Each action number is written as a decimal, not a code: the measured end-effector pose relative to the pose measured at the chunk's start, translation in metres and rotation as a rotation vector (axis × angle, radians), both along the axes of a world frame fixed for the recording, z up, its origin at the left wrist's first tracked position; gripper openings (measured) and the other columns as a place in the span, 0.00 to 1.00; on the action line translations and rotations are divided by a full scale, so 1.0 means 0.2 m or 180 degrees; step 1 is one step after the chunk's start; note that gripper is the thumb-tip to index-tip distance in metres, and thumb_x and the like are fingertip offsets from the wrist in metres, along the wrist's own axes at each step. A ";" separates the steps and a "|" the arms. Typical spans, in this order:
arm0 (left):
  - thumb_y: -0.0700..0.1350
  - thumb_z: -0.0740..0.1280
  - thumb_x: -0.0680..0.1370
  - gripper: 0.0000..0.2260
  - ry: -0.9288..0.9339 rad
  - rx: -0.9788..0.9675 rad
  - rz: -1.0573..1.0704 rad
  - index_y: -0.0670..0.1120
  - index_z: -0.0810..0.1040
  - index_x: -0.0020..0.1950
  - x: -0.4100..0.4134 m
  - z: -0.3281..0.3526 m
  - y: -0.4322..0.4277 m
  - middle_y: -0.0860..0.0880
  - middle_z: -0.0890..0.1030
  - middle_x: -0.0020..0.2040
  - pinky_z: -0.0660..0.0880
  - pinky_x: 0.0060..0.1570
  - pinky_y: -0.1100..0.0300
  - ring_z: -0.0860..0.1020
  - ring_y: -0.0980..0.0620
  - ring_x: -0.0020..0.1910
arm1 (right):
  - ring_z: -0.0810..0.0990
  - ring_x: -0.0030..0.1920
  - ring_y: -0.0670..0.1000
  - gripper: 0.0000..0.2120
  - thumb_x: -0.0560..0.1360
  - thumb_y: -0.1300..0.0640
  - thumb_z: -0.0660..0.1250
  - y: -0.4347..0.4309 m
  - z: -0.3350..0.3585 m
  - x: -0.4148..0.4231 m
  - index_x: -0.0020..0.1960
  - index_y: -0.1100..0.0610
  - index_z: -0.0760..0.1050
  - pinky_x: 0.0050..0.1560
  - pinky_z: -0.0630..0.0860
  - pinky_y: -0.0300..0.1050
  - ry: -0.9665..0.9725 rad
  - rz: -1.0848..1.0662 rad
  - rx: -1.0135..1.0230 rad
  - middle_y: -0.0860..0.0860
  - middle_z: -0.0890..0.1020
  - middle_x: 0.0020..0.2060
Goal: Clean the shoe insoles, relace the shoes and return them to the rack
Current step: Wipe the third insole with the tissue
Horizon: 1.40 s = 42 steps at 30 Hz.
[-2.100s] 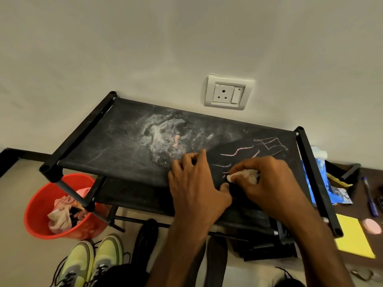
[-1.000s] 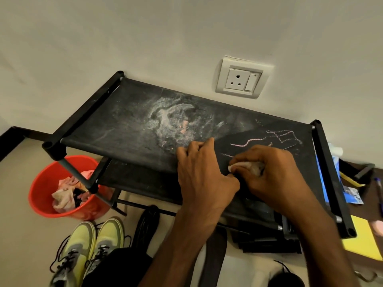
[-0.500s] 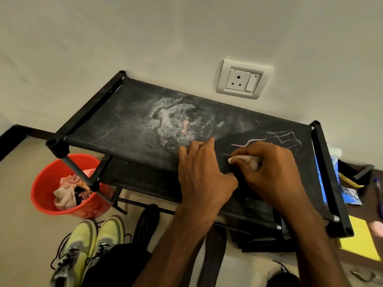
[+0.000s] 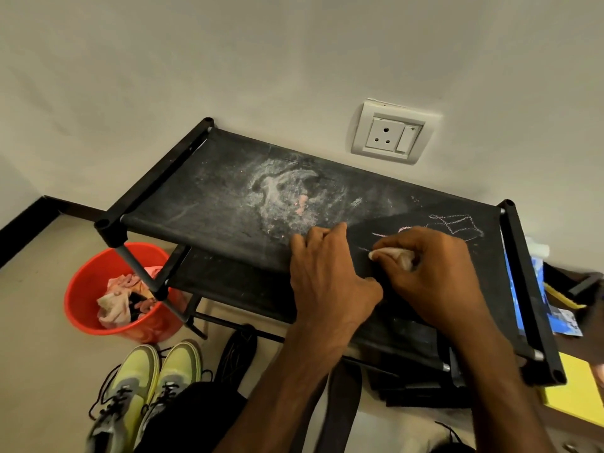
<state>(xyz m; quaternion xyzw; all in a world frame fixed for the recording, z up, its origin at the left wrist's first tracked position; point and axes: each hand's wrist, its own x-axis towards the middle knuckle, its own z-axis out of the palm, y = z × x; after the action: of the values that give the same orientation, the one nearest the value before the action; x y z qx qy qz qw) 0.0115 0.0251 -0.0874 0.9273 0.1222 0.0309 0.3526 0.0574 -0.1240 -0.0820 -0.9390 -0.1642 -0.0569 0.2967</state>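
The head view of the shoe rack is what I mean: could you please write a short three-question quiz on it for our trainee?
1. True or false: the right hand grips a white cloth.
2. Where does the red bucket stand relative to the shoe rack? A: on its top shelf. B: on the floor beside it. C: on a chair behind it.
3. Fill the gap: the left hand rests on the shoe rack's ___ shelf.

Key: 1 true; 2 B; 3 top.
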 end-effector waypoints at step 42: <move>0.55 0.78 0.68 0.38 0.0125 0.0026 -0.0057 0.53 0.66 0.75 0.01 0.03 0.01 0.52 0.71 0.67 0.65 0.59 0.61 0.63 0.50 0.66 | 0.83 0.40 0.45 0.07 0.71 0.51 0.74 0.11 0.09 0.09 0.45 0.38 0.85 0.44 0.84 0.53 0.0519 0.0053 -0.0615 0.41 0.86 0.39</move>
<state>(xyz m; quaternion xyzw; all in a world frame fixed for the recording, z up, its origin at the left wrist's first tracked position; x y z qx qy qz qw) 0.0131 0.0274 -0.0808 0.9302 0.1206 0.0101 0.3467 0.0758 -0.1021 -0.0642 -0.9633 -0.1520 0.0382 0.2178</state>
